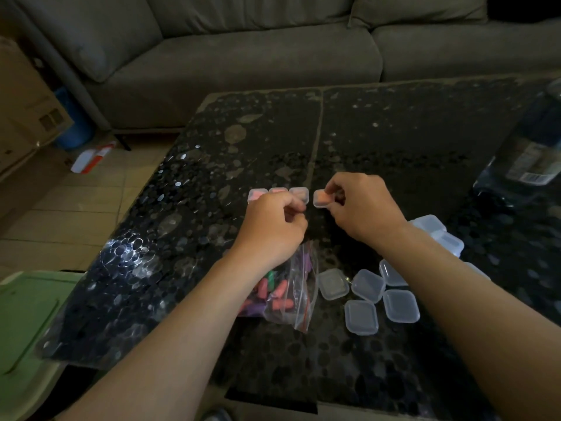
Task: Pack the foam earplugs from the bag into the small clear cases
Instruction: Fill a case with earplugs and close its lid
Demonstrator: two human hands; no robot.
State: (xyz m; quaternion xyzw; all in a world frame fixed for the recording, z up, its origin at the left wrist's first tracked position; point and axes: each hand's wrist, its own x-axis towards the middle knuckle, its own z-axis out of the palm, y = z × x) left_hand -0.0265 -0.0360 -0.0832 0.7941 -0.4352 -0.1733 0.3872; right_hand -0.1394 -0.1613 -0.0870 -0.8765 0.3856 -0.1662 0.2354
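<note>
– Case (317, 203) holding an orange earplug (323, 197), mid-frame, pinched between fingertips of the right hand (361, 205). Where next?
– Probably flush beside the filled row (277, 192), lid snapped first. Left hand (273, 226) is curled; holding anything, I can't tell. Bag (288, 296) lies lower centre.

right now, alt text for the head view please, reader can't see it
A person's right hand pinches a small clear case holding an orange earplug, beside a row of three filled cases on a dark table. The left hand is curled close by, its forearm crossing a bag of coloured earplugs, with empty cases to the bag's right.
</note>
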